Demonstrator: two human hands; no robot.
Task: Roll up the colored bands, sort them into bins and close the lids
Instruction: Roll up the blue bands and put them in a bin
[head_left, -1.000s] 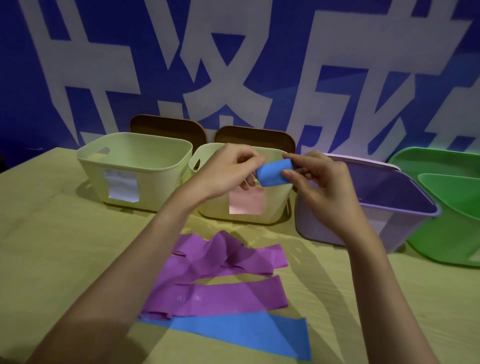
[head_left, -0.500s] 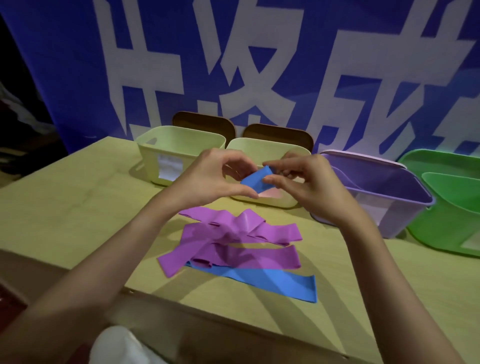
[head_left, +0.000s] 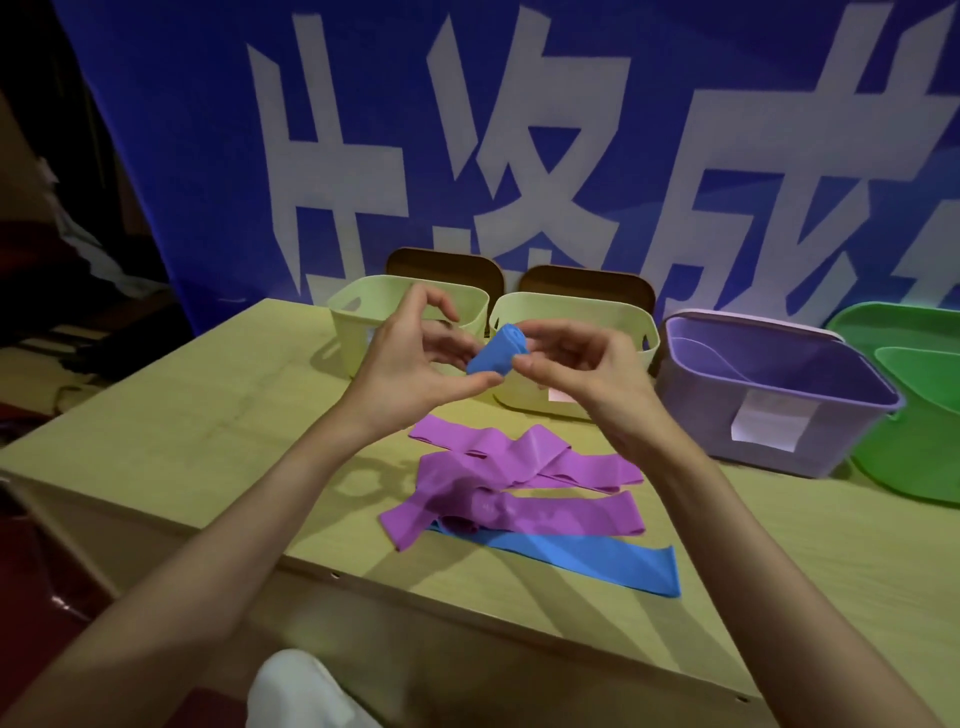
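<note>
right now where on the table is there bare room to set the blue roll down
Bare table lies left of the purple bands, in front of the left cream bin. More lies right of the flat blue band, before the purple bin. The centre is crowded.

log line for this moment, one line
step: rolling | both hands: left hand, right hand pinch blue roll | table: purple bands, blue band unrolled

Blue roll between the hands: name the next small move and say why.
Probably carry the blue roll to one of the open bins and drop it in. It looks fully wound, pinched between the left hand and right hand, above the nearer pale green bin. Which bin takes blue cannot be told from here.
</note>
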